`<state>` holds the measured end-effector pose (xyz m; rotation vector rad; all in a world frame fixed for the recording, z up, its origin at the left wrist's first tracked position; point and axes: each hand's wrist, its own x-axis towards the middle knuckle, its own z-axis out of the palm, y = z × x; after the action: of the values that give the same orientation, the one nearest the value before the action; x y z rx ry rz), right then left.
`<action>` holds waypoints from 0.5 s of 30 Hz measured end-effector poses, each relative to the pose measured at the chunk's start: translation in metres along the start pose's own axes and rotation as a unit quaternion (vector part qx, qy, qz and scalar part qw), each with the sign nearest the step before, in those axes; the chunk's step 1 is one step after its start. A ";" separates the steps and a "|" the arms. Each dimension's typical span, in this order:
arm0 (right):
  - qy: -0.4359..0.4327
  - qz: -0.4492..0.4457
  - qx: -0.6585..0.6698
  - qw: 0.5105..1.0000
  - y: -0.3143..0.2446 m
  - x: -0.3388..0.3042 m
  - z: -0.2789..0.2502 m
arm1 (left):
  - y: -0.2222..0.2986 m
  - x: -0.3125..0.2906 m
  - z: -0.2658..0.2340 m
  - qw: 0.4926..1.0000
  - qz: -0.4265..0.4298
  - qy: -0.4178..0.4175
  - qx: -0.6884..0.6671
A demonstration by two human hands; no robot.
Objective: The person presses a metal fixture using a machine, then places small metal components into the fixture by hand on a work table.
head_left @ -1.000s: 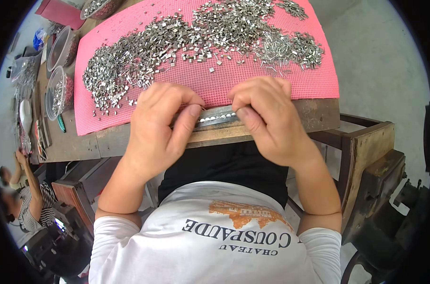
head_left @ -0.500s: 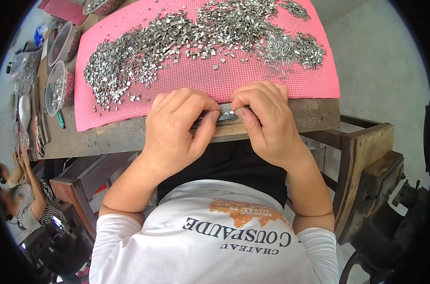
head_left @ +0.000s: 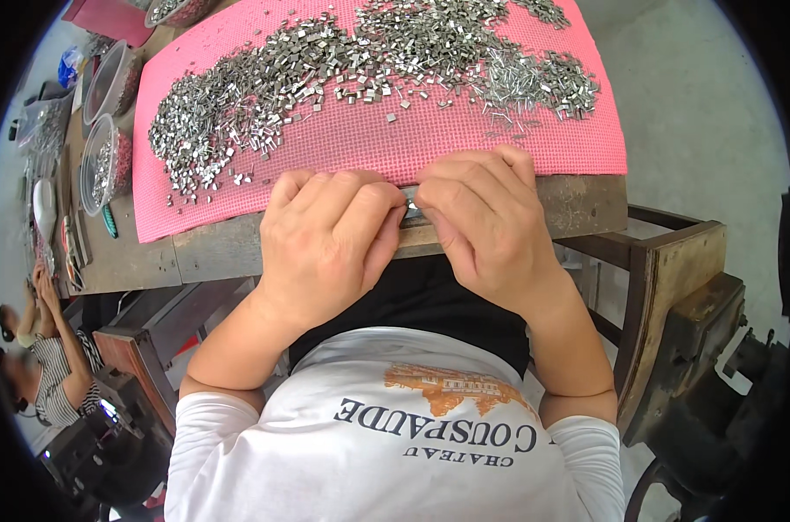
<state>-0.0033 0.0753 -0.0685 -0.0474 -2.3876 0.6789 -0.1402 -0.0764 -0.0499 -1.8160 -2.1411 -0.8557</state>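
Note:
My left hand (head_left: 325, 239) and my right hand (head_left: 492, 228) meet at the near edge of the wooden table (head_left: 221, 258), fingers curled and thumbs pressed in. Between their fingertips shows a sliver of shiny metal (head_left: 412, 207), with a grey metal strip around it; my fingers cover most of both, so what each pinch holds is hidden. Just beyond my knuckles lies a pink textured mat (head_left: 343, 152). Across it spreads a heap of small flat metal pieces (head_left: 325, 65), with thin metal pins (head_left: 504, 87) in its right part.
Clear plastic tubs (head_left: 99, 170) with metal pieces stand left of the mat, near tools with long handles (head_left: 75, 217). Below the table's right end is a wooden frame (head_left: 665, 287) beside dark machinery (head_left: 717, 383). Another person in a striped top (head_left: 60, 374) sits far left.
My hands have drawn closer together, narrowing the gap between the fingertips. Less of the metal strip shows now. The heap looks the same.

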 end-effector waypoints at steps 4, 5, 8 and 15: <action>0.016 -0.013 0.023 1.000 0.006 -0.005 -0.004 | 0.005 0.003 -0.003 0.999 0.027 -0.006 0.037; 0.022 -0.015 0.024 0.999 0.007 -0.006 -0.004 | 0.006 0.004 -0.005 0.999 0.030 -0.014 0.034; 0.032 -0.003 0.024 0.999 0.008 -0.009 -0.008 | 0.009 0.006 -0.004 0.999 0.031 -0.014 0.043; 0.076 0.042 -0.020 0.996 0.024 -0.018 -0.033 | 0.010 0.008 0.000 0.994 0.073 -0.020 0.075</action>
<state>0.0269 0.1074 -0.0687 -0.2093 -2.2618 0.6426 -0.1323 -0.0694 -0.0426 -1.8988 -2.0070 -0.6141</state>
